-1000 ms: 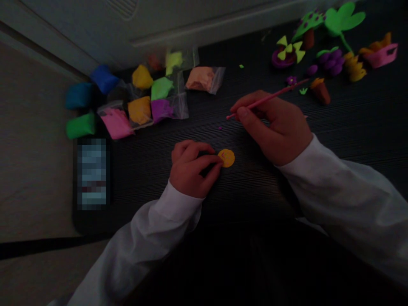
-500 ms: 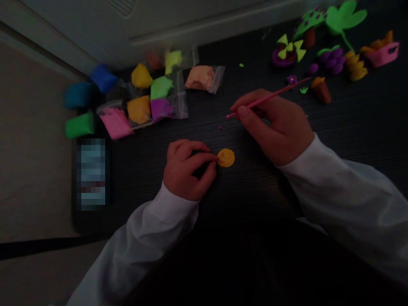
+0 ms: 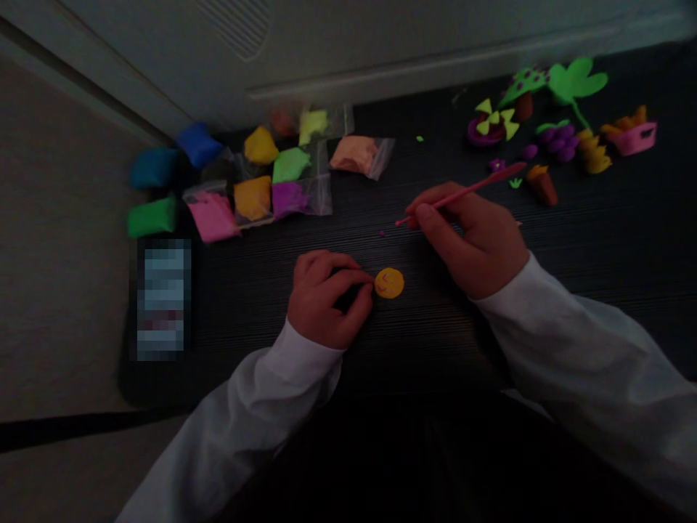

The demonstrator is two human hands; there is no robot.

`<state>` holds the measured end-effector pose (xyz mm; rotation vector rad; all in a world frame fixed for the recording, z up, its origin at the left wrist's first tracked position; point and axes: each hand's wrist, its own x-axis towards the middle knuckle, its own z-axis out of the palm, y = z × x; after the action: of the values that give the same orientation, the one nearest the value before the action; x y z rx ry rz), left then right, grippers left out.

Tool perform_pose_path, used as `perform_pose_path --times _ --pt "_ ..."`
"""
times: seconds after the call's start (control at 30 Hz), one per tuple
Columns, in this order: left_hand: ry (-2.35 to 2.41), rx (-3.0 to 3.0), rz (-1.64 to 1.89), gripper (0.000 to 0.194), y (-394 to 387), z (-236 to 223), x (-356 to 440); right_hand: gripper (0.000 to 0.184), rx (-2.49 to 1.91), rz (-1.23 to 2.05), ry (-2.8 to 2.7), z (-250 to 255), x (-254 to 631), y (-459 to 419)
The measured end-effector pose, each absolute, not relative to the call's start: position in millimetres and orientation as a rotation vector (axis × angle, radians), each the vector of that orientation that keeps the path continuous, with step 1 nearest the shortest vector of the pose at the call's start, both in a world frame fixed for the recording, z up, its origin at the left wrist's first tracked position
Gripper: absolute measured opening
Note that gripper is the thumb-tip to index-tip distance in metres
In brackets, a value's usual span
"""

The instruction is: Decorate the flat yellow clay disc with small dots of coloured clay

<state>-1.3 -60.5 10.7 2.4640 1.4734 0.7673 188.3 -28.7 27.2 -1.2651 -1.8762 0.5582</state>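
A flat yellow clay disc (image 3: 390, 283) with thin pinkish marks on its surface lies on the dark table. My left hand (image 3: 332, 299) rests at its left edge, thumb and forefinger pinched together there. My right hand (image 3: 468, 240) grips a slim pink clay modelling tool (image 3: 462, 193) like a pen, above and to the right of the disc. The tool's small ball end points left and down; its broad blade end points up and right. Close below the ball end, apart from it, sits a tiny purple clay bit (image 3: 382, 233).
Bags of coloured clay, among them a pink one (image 3: 212, 216) and a peach one (image 3: 355, 154), lie at the back left. A phone (image 3: 162, 299) with a blurred screen is at the left edge. Finished clay figures, including purple grapes (image 3: 559, 142) and a pink basket (image 3: 634, 138), stand back right.
The whole view has shifted, so the table's things appear lower. My right hand still holds the tool, turned slightly so its blade shows broader. My left hand stays at the disc's edge.
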Motion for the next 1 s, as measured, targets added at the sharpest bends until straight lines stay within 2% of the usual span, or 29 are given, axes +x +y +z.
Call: perform_pose_path --times 0.2,0.3,0.43,0.57,0.77,0.87,1.0 --pt "1.586 2.305 0.981 0.011 -47 3 -11 0.020 -1.388 0.611 -1.794 23 190 -27" --pt "1.632 2.276 1.064 0.014 -35 -4 -11 0.025 -1.497 0.517 -1.850 25 191 -25" --pt "1.657 2.278 0.886 0.019 -20 -6 0 0.031 -1.637 0.360 -2.008 26 193 -23" --pt "1.635 2.312 0.631 0.023 -8 1 15 0.030 -1.689 0.318 -2.061 24 197 -22" --pt "1.607 2.383 0.308 0.018 7 11 20 0.031 -1.752 0.224 -2.073 24 203 -20" --pt "1.502 2.397 0.284 0.017 16 16 17 0.033 -1.819 0.092 -2.271 22 205 -18" --pt "1.388 2.127 0.451 0.018 29 23 18 0.032 -1.851 -0.028 -2.331 14 208 -14"
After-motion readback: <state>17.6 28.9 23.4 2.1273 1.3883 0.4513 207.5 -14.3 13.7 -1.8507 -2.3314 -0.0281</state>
